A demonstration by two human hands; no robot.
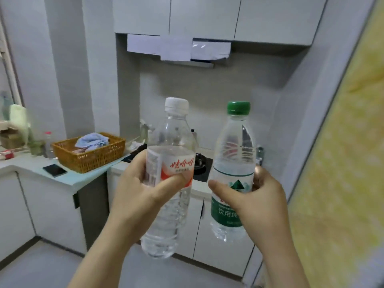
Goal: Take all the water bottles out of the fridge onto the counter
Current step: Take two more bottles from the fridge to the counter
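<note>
My left hand (141,190) grips a clear water bottle with a white cap and a red-and-white label (172,154), held upright in the air. My right hand (255,202) grips a second clear water bottle with a green cap and a green label (232,163), also upright, just to the right of the first. Both bottles hang in front of the white counter (31,167), well above the floor. The fridge is not in view.
On the counter stand a wicker basket (89,156) with a blue cloth, a black phone (55,170), and small bottles at the far left (48,144). A black gas hob (200,163) lies behind the held bottles. A yellow patterned panel (342,163) fills the right side.
</note>
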